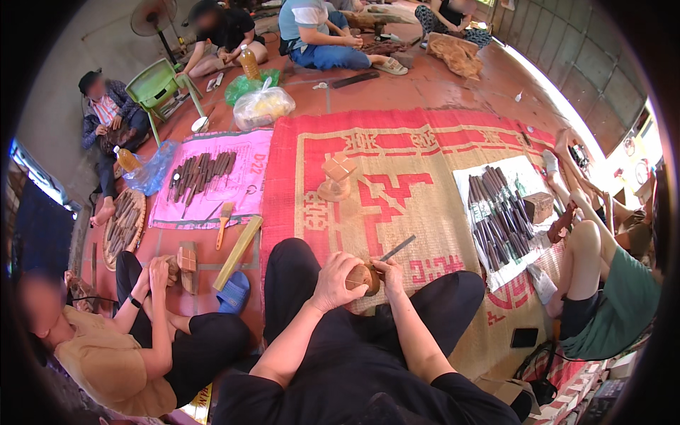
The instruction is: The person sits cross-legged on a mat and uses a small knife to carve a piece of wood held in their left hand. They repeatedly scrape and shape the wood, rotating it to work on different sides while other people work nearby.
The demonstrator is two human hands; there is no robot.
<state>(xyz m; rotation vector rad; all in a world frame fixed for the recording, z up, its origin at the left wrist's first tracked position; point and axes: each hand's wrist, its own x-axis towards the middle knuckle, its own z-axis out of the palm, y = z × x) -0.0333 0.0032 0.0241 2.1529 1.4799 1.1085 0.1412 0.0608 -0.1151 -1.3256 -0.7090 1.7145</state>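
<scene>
My left hand [336, 281] is closed around a round brown wooden piece [365, 278] with pale lines across it, held between my knees. Beside it, my right hand [387, 275] grips a narrow, flat dark tool [398, 248], its bar pointing up and to the right; whether it is a chisel or a file I cannot tell. Part of the wooden piece is hidden under my left fingers. Farther ahead on the red and tan woven mat [432, 205] lie a wooden block [338, 167] with pale crossing lines and a rounded wooden piece [333, 190].
Dark carving tools [501, 212] lie in rows on a white sheet at right; more tools [202, 176] rest on a pink sheet at left, near a brush [224, 223]. A co-worker [120, 340] sits close on my left, another [609, 297] on my right. Several people sit farther off.
</scene>
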